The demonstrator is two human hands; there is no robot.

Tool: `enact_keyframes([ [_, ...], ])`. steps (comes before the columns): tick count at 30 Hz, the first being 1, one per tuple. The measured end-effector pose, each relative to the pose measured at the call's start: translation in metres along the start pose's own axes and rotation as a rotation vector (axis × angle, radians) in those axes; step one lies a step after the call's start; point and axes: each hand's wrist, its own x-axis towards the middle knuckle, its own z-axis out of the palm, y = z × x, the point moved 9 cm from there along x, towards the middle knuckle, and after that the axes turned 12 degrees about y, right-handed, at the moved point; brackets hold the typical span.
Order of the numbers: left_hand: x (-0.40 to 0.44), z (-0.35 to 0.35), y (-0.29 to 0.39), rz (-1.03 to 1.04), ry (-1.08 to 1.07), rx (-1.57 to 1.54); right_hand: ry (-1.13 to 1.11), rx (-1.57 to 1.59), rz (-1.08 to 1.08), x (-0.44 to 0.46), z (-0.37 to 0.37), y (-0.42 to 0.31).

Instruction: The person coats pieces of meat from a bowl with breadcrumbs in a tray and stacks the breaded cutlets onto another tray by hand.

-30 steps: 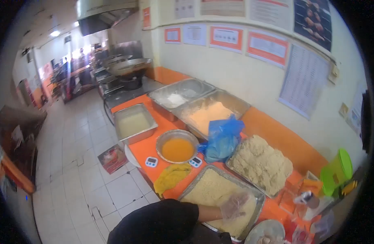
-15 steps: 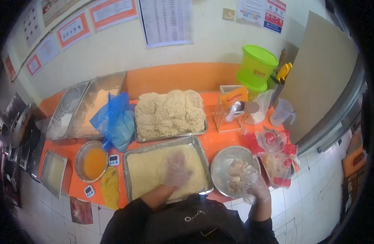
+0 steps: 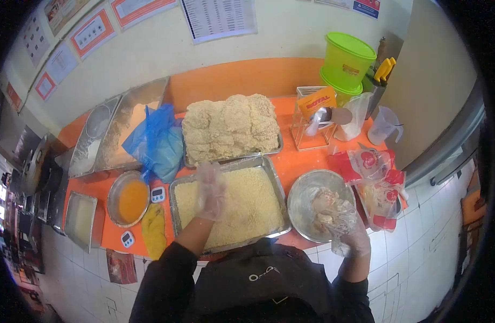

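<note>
A clear plastic glove covers my left hand (image 3: 211,192), which is over the left part of a metal tray (image 3: 282,207) of pale crumbs (image 3: 247,202). Its fingers are stretched toward the tray's back rim, with nothing held. My right hand (image 3: 356,238), also in clear plastic, is at the right front of a round metal bowl (image 3: 300,200). Its fingers are hidden by crumpled plastic beside the pale pieces (image 3: 324,205) in the bowl. Behind the crumb tray, large crumb-coated pieces (image 3: 231,128) are heaped on another tray.
To the left are a bowl of orange liquid (image 3: 132,201), a blue bag (image 3: 166,145), two timers (image 3: 158,194), a yellow cloth (image 3: 153,229) and metal pans (image 3: 85,219). Red-and-white packets (image 3: 368,164), a jug (image 3: 384,126), a wire rack (image 3: 312,141) and green tubs (image 3: 348,62) are to the right.
The view has swung right and down, bringing the bowl and my right hand into sight. My left hand has moved left and back over the crumbs. My right hand stays at the bowl.
</note>
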Motion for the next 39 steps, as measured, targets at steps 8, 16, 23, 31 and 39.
enact_keyframes([
  [8, -0.051, 0.012, 0.076, -0.067, -0.226, -0.703, -0.045, 0.177, 0.166, -0.008, 0.027, -0.017],
  [16, -0.003, -0.057, 0.002, -0.071, -0.131, -0.904, -0.006, 0.188, 0.147, -0.007, 0.018, -0.010],
  [23, -0.004, -0.018, -0.091, -0.357, -0.027, -1.020, 0.090, 0.284, 0.175, -0.011, 0.018, -0.021],
  [31, -0.111, -0.008, -0.010, -0.158, 0.008, -0.641, -0.080, -0.059, 0.030, 0.008, 0.003, 0.017],
  [39, -0.093, 0.067, -0.048, -0.923, -0.317, -1.506, -0.025, 0.372, 0.311, 0.004, 0.020, 0.039],
])
